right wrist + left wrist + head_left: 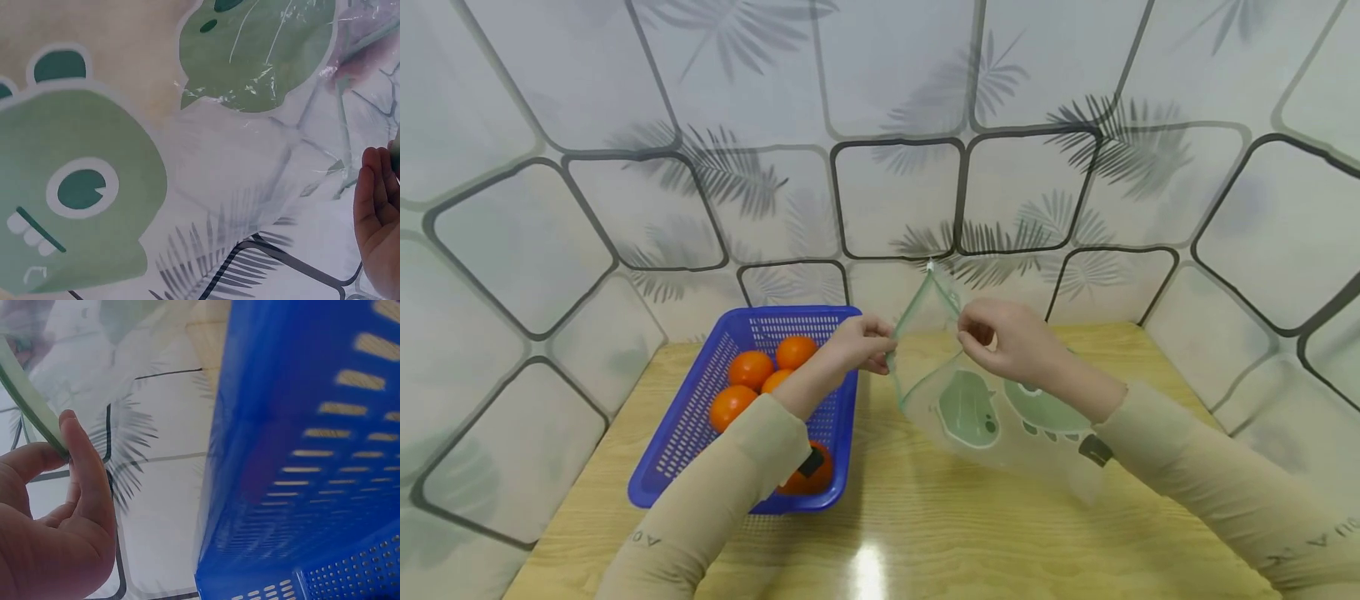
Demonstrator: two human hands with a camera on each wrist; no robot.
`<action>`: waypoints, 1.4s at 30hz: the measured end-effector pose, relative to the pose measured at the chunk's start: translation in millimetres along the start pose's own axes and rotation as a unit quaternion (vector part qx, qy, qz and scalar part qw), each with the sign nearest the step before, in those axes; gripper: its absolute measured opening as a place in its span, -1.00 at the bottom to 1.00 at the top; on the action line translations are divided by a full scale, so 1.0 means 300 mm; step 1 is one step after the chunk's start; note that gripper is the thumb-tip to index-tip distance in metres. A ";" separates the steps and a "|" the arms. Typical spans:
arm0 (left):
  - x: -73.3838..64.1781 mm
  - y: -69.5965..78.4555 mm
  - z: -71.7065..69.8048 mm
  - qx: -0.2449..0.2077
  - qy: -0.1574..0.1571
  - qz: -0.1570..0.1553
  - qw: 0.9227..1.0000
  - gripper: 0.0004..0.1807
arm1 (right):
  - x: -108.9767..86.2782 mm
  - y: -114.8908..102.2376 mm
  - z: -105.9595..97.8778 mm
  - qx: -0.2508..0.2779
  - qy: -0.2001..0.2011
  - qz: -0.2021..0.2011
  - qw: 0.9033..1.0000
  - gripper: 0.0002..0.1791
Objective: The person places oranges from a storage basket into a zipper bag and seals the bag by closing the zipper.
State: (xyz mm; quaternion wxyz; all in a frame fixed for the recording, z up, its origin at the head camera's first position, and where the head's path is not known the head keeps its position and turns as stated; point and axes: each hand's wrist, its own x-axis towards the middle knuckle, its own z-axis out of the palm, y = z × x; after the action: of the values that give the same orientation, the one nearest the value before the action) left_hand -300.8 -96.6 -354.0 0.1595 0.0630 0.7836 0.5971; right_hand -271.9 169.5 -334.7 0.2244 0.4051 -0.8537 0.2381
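Note:
A clear zip bag (968, 410) with green cartoon creatures printed on it hangs over the table, its mouth spread into a diamond shape. My left hand (859, 343) pinches the green zip edge on the left side of the mouth. In the left wrist view, thumb and finger close on that green strip (30, 406). On the opposite side of the mouth, my right hand (1013, 335) pinches the other edge. The right wrist view shows the printed film (94, 137) large, with the right hand (381, 231) at its border. The zip's slider (930, 266) sits at the top corner.
A blue plastic basket (847, 450) stands on the left of the wooden table (805, 554), under my left forearm. It holds several oranges (750, 369). Patterned fabric walls (895, 200) enclose the table at the back and both sides.

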 end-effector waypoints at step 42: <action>-0.022 -0.086 -0.033 0.018 0.001 -0.026 0.999 -0.81 | 0.019 0.051 0.014 0.034 0.057 -0.136 0.989 -0.82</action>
State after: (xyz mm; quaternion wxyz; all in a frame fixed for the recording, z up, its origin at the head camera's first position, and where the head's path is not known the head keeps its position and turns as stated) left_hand -295.5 -114.8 -375.2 0.1730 0.0443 0.7959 0.5785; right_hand -288.0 172.1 -338.2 0.2893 0.5101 -0.7680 0.2573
